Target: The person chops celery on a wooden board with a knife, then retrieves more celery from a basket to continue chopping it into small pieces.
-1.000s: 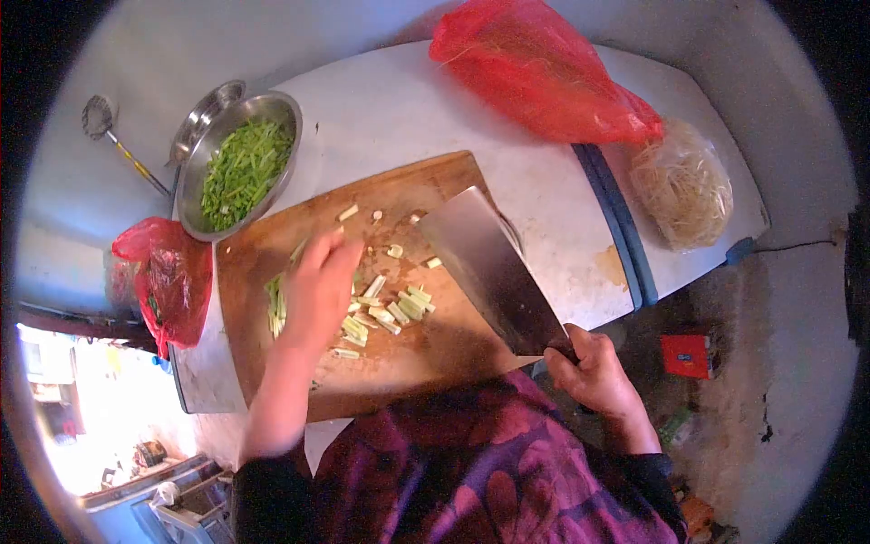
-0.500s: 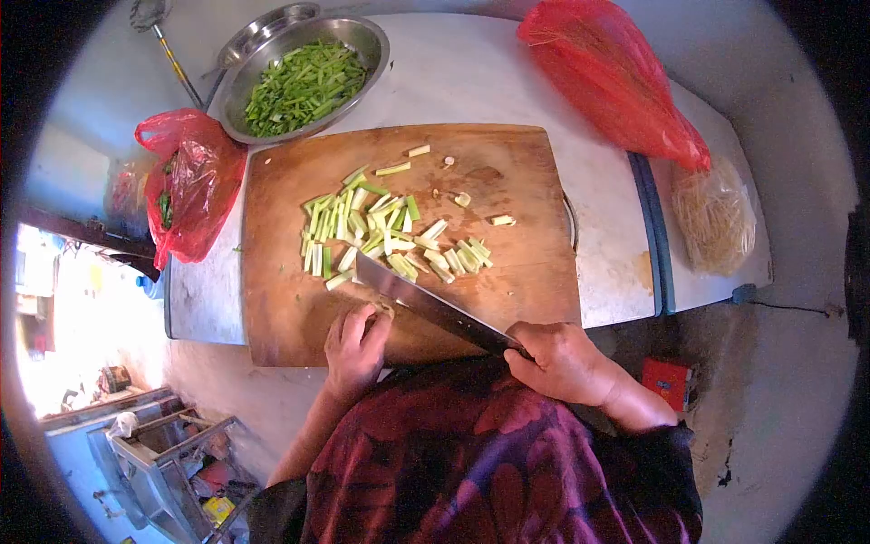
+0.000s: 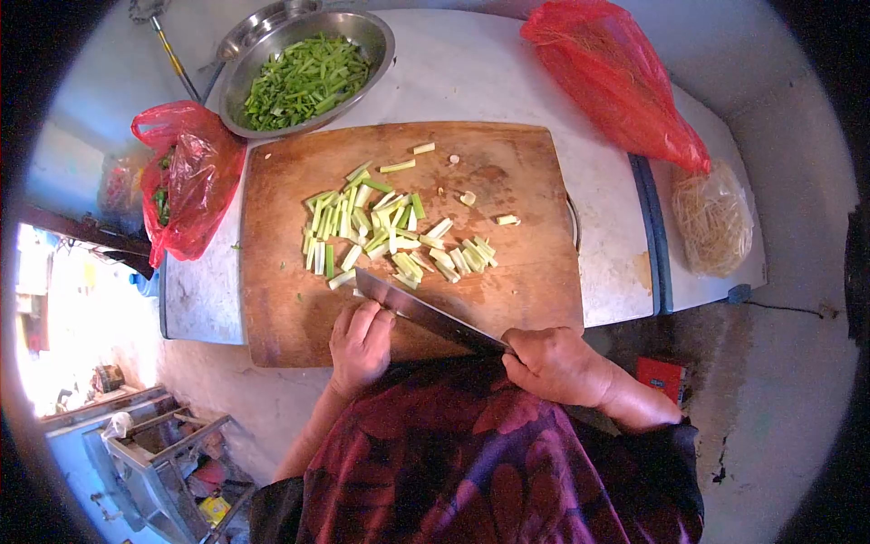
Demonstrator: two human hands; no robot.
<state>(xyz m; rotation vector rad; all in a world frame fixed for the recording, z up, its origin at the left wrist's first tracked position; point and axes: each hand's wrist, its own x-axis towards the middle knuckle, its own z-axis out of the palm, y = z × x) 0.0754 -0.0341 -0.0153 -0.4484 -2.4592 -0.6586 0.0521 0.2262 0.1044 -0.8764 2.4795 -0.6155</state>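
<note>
My right hand [image 3: 560, 364] is wrapped round the handle of a wide-bladed kitchen knife [image 3: 426, 313], whose blade slants up and left across the front of the wooden cutting board [image 3: 507, 290]. Close against the blade's near side, my left hand [image 3: 361, 346] has its fingers curled down on the board; whatever they grip is hidden. A small pale piece shows just beyond those fingertips, beside the blade. Past the knife lies a loose heap of cut pale-green stalk pieces [image 3: 362, 218], with a few scattered bits toward the board's far side.
A steel bowl [image 3: 385, 68] of chopped greens stands at the back left, near a red plastic bag [image 3: 195, 195]. Another red bag [image 3: 616, 82] and a clear bag of thin pale strands [image 3: 711, 222] lie to the right on the white table [image 3: 453, 63].
My left fingers have curled in closer beside the blade, and the pale bit seen at their tips no longer shows there. The knife has shifted only slightly. The view has moved a little.
</note>
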